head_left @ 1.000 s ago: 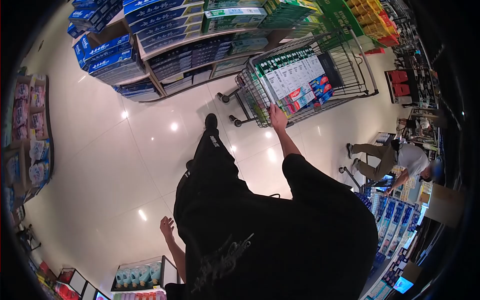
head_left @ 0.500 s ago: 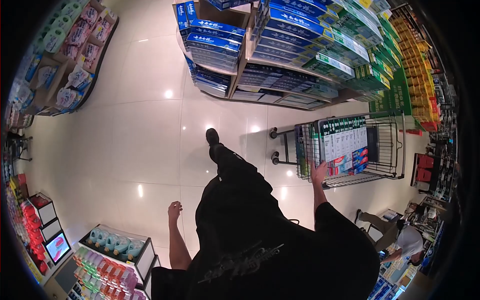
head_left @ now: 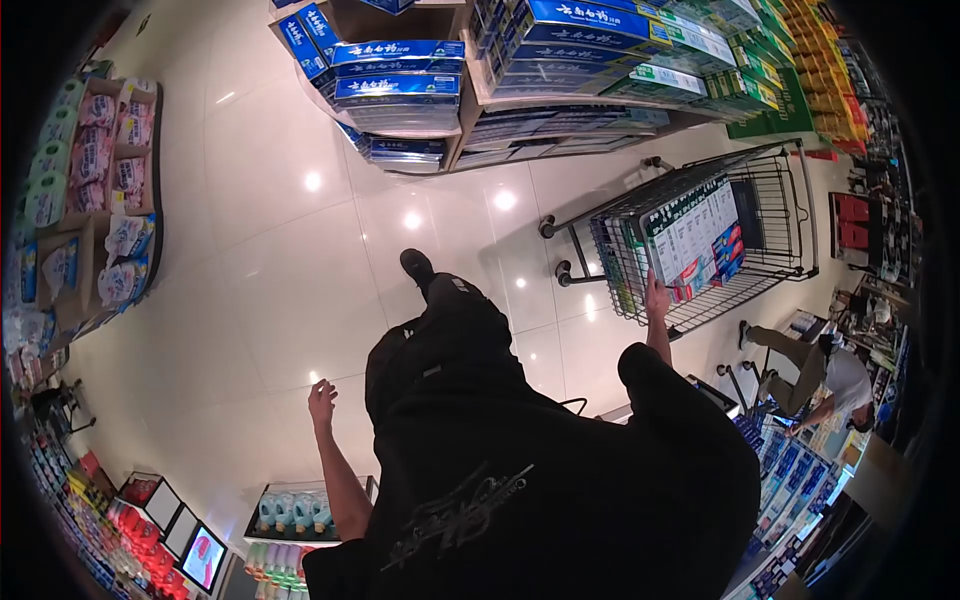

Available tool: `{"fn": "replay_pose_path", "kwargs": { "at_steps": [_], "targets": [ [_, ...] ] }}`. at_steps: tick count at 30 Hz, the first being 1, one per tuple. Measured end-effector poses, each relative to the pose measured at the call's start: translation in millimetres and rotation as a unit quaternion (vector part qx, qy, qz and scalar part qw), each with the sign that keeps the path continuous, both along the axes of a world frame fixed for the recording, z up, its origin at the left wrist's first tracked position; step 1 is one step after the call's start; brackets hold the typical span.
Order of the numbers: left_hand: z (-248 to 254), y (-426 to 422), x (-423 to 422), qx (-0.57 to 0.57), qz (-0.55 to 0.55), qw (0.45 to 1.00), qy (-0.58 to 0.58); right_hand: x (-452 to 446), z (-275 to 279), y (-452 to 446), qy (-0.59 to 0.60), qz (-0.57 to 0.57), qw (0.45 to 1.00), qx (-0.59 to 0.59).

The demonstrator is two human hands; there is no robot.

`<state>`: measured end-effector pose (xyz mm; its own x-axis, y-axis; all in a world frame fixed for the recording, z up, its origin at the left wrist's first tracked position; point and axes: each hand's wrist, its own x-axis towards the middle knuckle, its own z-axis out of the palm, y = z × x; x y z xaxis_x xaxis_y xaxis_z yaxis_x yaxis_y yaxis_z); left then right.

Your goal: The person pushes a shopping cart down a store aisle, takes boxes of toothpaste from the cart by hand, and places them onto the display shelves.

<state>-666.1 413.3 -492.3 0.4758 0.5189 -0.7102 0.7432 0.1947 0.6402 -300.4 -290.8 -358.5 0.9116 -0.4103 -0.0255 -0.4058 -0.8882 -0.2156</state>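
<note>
The floor (head_left: 260, 290) is of pale, glossy tiles, and the ceiling lights are reflected in it. On this floor stands the shopping cart (head_left: 775, 215), carrying white and green boxes (head_left: 690, 225), beside a shelf of blue boxes (head_left: 398, 88). The right hand (head_left: 657, 297) grips its front rim. The left hand (head_left: 321, 401) hangs free, the fingers loosely spread. Farther right, another person (head_left: 845, 385) bends.

Cart (head_left: 775, 200) on floor (head_left: 250, 300), right side; cartons (head_left: 692, 225) in its end opposite the handle; toothpaste boxes (head_left: 728, 252) along cartons' near side; right grip (head_left: 657, 297) at cart's near-left corner; box shelf (head_left: 462, 140) ahead, left of cart; pack rack (head_left: 88, 240) far left.
</note>
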Motion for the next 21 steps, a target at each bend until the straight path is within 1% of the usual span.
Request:
{"fn": "replay_pose_path", "kwargs": {
  "at_steps": [1,2,3,5,8,11,12,13,15,16,17,18,21],
  "targets": [
    [0.7,7.2,2.9,-0.005,-0.008,1.000,0.005,-1.3,4.2,1.5,0.008,-0.020,1.000,0.014],
    [2.2,15.4,5.3,-0.012,-0.019,1.000,0.016,-3.8,6.5,6.2,-0.002,-0.020,0.999,0.026],
    [14.3,18.7,23.6,-0.017,-0.029,0.999,0.027,5.9,13.1,5.8,0.003,-0.024,0.999,0.027],
    [19.7,31.6,42.0,-0.016,-0.040,0.998,0.037,-0.4,19.4,15.2,0.024,-0.017,0.999,0.022],
    [31.9,50.0,87.8,0.012,-0.100,0.995,0.024,-8.2,25.6,20.9,0.022,-0.021,0.999,0.036],
    [49.9,58.7,152.8,0.031,-0.137,0.990,-0.022,2.3,34.1,22.8,-0.003,0.000,1.000,0.021],
    [52.2,58.1,173.0,0.036,-0.139,0.988,-0.048,3.3,42.6,28.4,0.008,-0.006,0.999,0.041],
    [57.6,53.6,196.6,0.040,-0.129,0.990,-0.050,9.8,47.0,29.2,0.019,-0.009,0.998,0.060],
    [76.7,51.0,230.1,0.061,-0.174,0.979,-0.088,10.1,43.5,30.0,0.004,-0.007,0.999,0.040],
    [85.0,48.5,243.7,0.063,-0.165,0.980,-0.090,12.8,50.4,38.2,0.014,-0.024,0.999,0.044],
    [108.3,61.8,247.7,0.073,-0.167,0.977,-0.113,12.2,70.6,63.2,0.033,-0.041,0.998,0.047],
    [115.5,58.5,263.3,0.086,-0.177,0.969,-0.147,18.5,70.1,58.9,0.059,-0.053,0.995,0.052],
    [104.4,54.7,274.2,0.090,-0.173,0.971,-0.135,22.4,73.5,63.1,0.058,-0.073,0.995,0.037]
  ]
}}
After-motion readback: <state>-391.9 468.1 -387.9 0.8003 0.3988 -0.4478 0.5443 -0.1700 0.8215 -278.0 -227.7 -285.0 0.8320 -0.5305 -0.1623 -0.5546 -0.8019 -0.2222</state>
